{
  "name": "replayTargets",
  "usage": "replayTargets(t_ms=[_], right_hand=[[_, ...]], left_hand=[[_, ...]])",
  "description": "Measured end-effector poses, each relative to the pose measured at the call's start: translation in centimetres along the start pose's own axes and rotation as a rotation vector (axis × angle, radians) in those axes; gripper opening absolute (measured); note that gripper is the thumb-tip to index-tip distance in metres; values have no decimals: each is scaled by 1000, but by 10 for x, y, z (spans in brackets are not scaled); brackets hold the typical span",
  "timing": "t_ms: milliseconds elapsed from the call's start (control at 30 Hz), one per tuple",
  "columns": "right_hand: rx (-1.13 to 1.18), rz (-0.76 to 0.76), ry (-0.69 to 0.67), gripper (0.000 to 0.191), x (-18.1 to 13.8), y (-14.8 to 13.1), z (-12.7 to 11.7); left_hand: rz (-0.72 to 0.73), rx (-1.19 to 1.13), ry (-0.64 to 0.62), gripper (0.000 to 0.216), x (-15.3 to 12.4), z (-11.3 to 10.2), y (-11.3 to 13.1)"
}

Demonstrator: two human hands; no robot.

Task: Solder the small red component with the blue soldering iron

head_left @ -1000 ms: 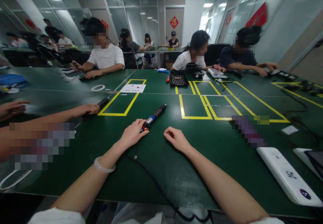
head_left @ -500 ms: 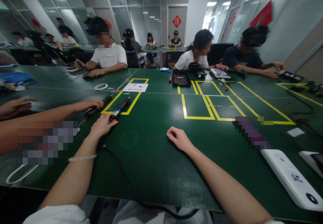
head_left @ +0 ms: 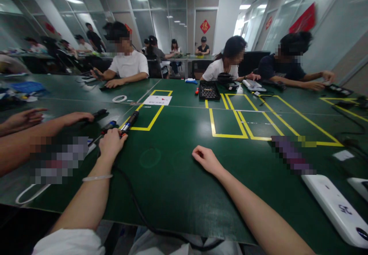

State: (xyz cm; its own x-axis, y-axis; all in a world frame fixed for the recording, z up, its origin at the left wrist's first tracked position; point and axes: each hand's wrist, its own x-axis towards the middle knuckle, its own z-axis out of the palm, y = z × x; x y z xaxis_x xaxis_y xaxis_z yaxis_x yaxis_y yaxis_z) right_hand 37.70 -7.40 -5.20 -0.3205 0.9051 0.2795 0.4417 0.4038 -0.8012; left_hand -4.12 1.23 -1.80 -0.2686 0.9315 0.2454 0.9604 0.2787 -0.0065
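My left hand [head_left: 112, 143] is closed around the rear of a black electric screwdriver [head_left: 132, 121] with a blue band and a reddish part by my fingers. The screwdriver lies over the left line of a yellow taped rectangle [head_left: 140, 129]. Just beyond my knuckles is a second dark tool [head_left: 109, 126] with blue on it, partly hidden. My right hand [head_left: 207, 159] rests on the green table [head_left: 172, 190], loosely curled, with nothing visible in it. A black cable [head_left: 133, 197] runs from near my left wrist toward my lap.
At left, a co-worker's hand [head_left: 80, 117] reaches to a black tool [head_left: 99, 113]. A paper sheet [head_left: 157, 100] lies beyond the rectangle. A black tray [head_left: 209, 91] stands farther back. To my right lies a white power bank-like device [head_left: 333, 205]. Several people sit opposite.
My left hand has drawn the screwdriver left, toward the rectangle's edge. The co-worker's hand has pulled back left. My right hand stays in place, while the view shifts slightly.
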Motion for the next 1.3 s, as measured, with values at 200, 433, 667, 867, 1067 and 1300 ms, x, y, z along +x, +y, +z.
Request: replayTargets(t_ms=[200, 433, 667, 867, 1067, 1300], right_hand=[[-8, 9, -7, 11, 1, 0, 1], [-20, 7, -13, 11, 0, 0, 0], [-36, 12, -18, 12, 0, -2, -2], [-8, 6, -29, 10, 0, 1, 1], [153, -94, -88, 30, -3, -7, 1], [171, -41, -82, 14, -2, -9, 2]], left_hand=[[-48, -7, 45, 48, 0, 2, 5], [-115, -45, 91, 45, 2, 3, 8], [128, -367, 136, 39, -15, -14, 48], [670, -764, -295, 41, -67, -42, 133], [794, -1035, -790, 52, -113, -54, 190], [703, -1141, -855, 50, -120, -49, 192]])
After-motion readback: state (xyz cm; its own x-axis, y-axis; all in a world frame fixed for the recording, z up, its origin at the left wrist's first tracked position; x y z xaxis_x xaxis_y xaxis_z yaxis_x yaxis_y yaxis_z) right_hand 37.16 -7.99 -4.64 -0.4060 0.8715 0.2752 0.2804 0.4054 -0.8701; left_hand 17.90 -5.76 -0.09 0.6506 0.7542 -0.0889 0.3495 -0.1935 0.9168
